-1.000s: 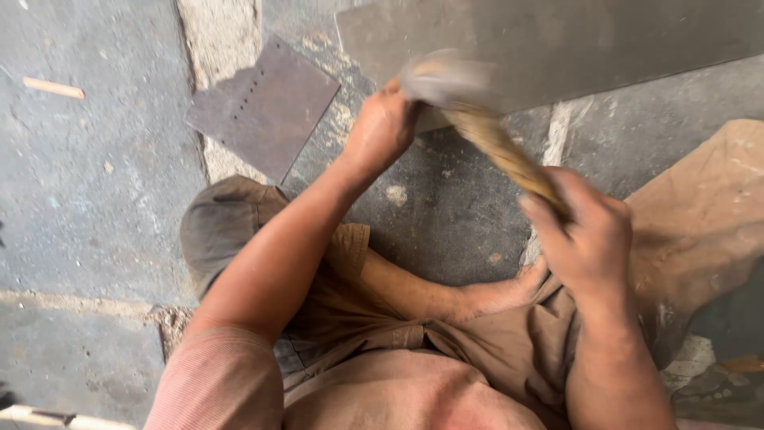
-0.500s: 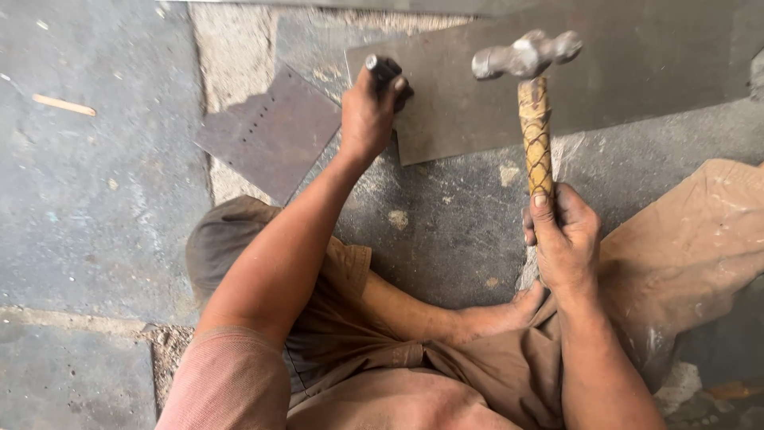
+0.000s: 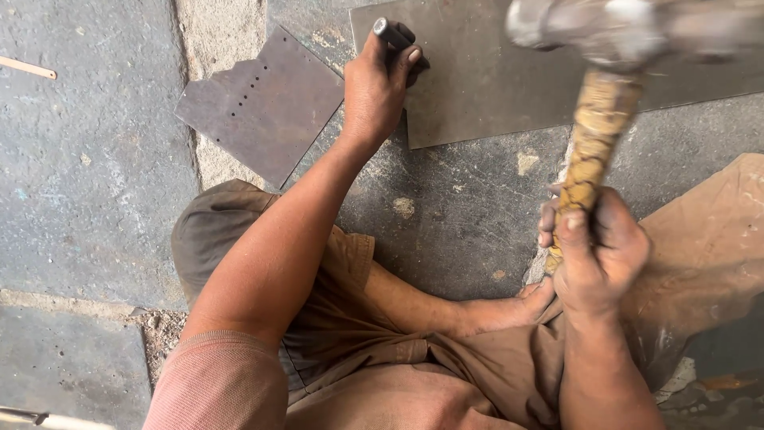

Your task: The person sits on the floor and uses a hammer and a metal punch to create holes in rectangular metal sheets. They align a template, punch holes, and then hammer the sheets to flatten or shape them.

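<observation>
Single head-worn camera, looking almost straight down from above the seated person's lap, close range. View faces the stone floor, with the person's own folded legs filling 6 o'clock. Left hand reaches toward 12 o'clock at the edge of a large metal sheet; right hand sits at 4 o'clock, its hammer head blurred very near the lens at 1 o'clock. No second view to overlap with.
</observation>
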`<state>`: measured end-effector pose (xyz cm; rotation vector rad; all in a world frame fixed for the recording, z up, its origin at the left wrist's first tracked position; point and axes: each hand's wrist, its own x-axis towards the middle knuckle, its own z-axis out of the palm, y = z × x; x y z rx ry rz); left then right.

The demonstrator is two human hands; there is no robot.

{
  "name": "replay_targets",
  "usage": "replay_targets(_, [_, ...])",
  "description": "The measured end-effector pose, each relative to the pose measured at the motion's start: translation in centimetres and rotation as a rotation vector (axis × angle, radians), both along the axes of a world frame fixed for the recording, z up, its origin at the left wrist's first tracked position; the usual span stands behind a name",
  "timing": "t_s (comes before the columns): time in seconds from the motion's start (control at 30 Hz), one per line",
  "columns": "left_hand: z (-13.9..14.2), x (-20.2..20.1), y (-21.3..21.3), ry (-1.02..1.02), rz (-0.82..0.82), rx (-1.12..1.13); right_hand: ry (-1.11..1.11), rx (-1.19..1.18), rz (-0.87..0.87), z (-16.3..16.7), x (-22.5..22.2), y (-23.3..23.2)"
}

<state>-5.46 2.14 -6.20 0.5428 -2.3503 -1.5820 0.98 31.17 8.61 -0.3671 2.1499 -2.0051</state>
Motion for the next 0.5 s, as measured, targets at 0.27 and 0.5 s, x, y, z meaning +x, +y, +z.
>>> replay_targets(0.27, [0.1, -0.1, 0.3, -0.041, 0.001, 0.037, 0.156, -0.133, -0.140, 3.0, 2.2, -0.9])
replay_targets(0.5, [2.0, 0.6, 1.3, 0.061, -0.175, -0.260, 0.223, 0.418, -0.085, 0.8, 0.5, -1.7])
